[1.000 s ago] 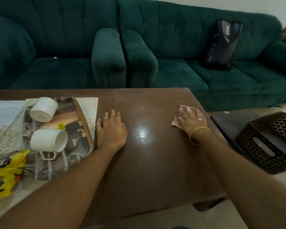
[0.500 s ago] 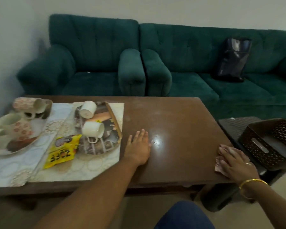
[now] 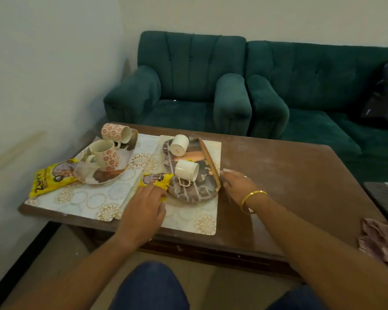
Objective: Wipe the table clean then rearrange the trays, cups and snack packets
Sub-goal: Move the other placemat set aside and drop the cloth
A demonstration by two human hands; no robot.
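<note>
At the left end of the table (image 3: 289, 175), a yellow packet (image 3: 52, 179) lies against the left tray (image 3: 103, 181) of flowered cups (image 3: 105, 157). The left hand (image 3: 143, 209) pinches a second packet (image 3: 156, 179) overlapping the right tray (image 3: 197, 193), which carries tipped white cups (image 3: 186, 170). The right hand (image 3: 236, 185) grips that tray's right rim. A cloth (image 3: 381, 240) lies at the near right.

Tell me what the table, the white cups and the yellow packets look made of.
Table: probably wood or veneer, brown with a dull sheen and dusty smears. White cups: likely glazed ceramic, smooth and glossy. Yellow packets: printed plastic film, shiny and creased.
</note>
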